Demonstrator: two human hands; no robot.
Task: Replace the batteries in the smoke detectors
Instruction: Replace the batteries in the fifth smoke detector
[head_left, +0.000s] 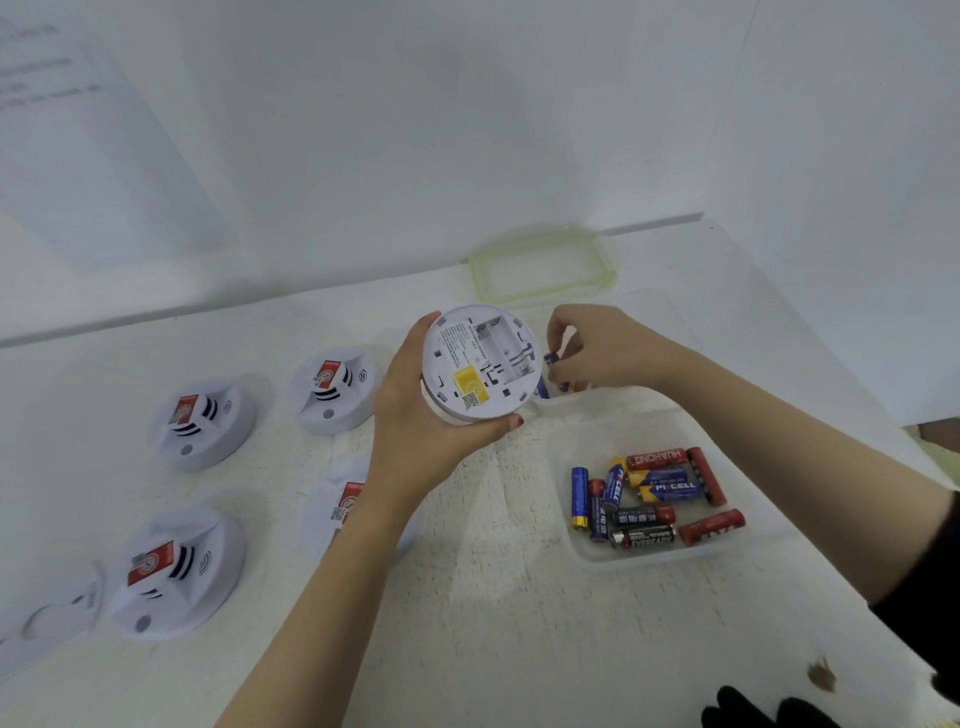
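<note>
Holding a round white smoke detector (480, 364) in the left hand (415, 441), back side up, fingers curled round its edge and thumb under its near rim. Showing an open, empty battery slot (505, 349) in the middle of that back. Carrying a yellow sticker (470, 383) with a small square code below the slot, plus lines of tiny print beside it, too small to read.

Pinching a small blue battery (550, 358) in the right hand (597, 348), just right of the detector's rim, fingertips closed on it. Peeking out below that hand, more blue and yellow batteries (563, 387), partly hidden.

Lying nearer than the right hand, a clear plastic tray (582, 551) full of loose batteries. Reading "PKCELL" on a blue and yellow one (672, 488), "HUAHONG" on a red one (657, 459), and "EVEREADY" on a black and silver one (644, 536). Resting among them, other red and blue ones with writing too blurry to read.

Sitting past the right hand, by the wall, a clear lid with a green rim (543, 265).

Sitting left of the left hand on the white table (493, 623), three more smoke detectors (202, 423) (335, 389) (176, 569), each with a red label on top. Hiding partly under the left wrist, a fourth one (345, 506) with a red label too.
</note>
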